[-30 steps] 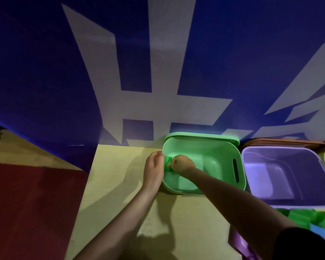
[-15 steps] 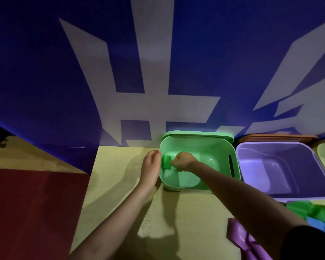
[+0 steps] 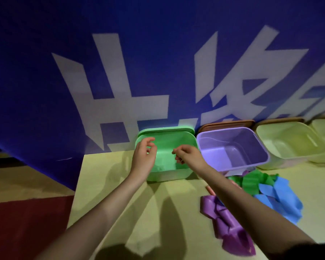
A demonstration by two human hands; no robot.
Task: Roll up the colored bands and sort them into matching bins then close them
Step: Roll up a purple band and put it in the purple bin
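Observation:
The green bin [image 3: 169, 174] stands open against the wall, its green lid [image 3: 165, 129] leaning behind it. My left hand [image 3: 144, 156] hovers over the bin's left rim with loosely curled fingers and holds nothing. My right hand [image 3: 188, 155] hangs over the bin's right side, fingers also loosely curled and empty. A rolled green band is faintly visible on the bin's floor [image 3: 160, 168]. Loose bands lie on the table to the right: green [image 3: 251, 180], blue [image 3: 281, 197] and purple [image 3: 227, 220].
An open purple bin [image 3: 233, 149] stands right of the green one, with a brown lid [image 3: 227, 123] behind it. Two pale yellow-green bins [image 3: 289, 141] follow further right. A blue wall with white characters rises behind. The table's left edge drops to a red floor [image 3: 26, 222].
Both hands held a rolled green band over the green bin; it now lies in the bin and the hands are empty. The view has shifted right, showing more bins and the band pile.

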